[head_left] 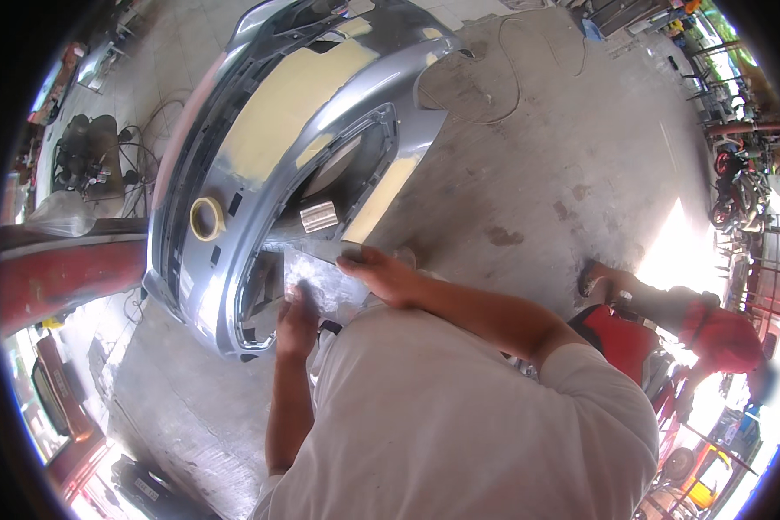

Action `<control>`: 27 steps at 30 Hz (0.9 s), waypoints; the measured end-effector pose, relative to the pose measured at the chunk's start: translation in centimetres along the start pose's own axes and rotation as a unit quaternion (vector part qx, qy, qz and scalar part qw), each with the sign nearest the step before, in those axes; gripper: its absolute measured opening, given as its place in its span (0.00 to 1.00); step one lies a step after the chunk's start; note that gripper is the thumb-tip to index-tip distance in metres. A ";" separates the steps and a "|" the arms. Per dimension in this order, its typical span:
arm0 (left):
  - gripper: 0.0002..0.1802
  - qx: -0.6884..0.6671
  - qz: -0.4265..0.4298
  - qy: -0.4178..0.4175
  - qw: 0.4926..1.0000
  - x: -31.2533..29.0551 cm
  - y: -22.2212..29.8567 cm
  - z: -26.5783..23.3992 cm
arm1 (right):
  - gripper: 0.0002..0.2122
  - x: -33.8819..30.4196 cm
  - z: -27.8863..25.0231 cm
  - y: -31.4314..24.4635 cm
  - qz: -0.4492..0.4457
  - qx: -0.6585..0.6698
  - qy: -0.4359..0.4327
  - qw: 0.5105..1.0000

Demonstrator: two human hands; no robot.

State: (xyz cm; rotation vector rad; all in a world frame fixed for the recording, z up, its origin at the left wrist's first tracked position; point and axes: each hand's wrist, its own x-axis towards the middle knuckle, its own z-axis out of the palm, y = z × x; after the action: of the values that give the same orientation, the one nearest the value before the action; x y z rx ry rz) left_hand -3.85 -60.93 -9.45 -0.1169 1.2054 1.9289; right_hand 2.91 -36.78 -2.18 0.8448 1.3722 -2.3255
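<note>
My left hand (295, 322) is closed on the near left edge of a flat, grey-white smeared plate (319, 282), its thumb on top. At the plate's upper right, my right hand (388, 276) is closed on a flat grey putty knife (314, 250), whose blade lies along the plate's far edge. Both are held close to my body, over the near end of a grey car bumper (355, 104) with several patches of pale yellow filler (299, 95). A roll of masking tape (206, 218) rests on the bumper. Beside its opening sits a small ridged silvery block (319, 217).
A red beam-like piece (74, 277) runs in from the left by the bumper. Dark machinery with hoses (91, 160) stands on the floor at far left. A person in red (719, 334) is at the right, near a red-and-black seat-like object (620, 342). Motorcycles (732, 178) line the right side.
</note>
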 end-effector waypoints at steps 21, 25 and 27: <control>0.30 0.439 -0.215 0.272 0.829 -15.1 -7.4 -27.3 | 0.25 5.8 -22.6 3.3 -0.108 -0.041 0.424 0.898; 0.30 0.536 -0.231 0.198 0.787 -16.1 -5.9 -27.1 | 0.34 7.5 -14.6 11.0 -0.053 0.166 0.268 0.947; 0.30 0.554 -0.224 0.181 0.781 -15.1 -3.4 -26.6 | 0.38 7.8 -9.9 14.0 -0.063 0.148 0.143 0.977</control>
State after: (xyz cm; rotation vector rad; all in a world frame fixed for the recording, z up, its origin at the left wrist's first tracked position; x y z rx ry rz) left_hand -0.62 -90.04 -18.87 -0.1279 2.1539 0.5778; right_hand 7.61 -34.79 -20.32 1.2565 1.2297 -2.6312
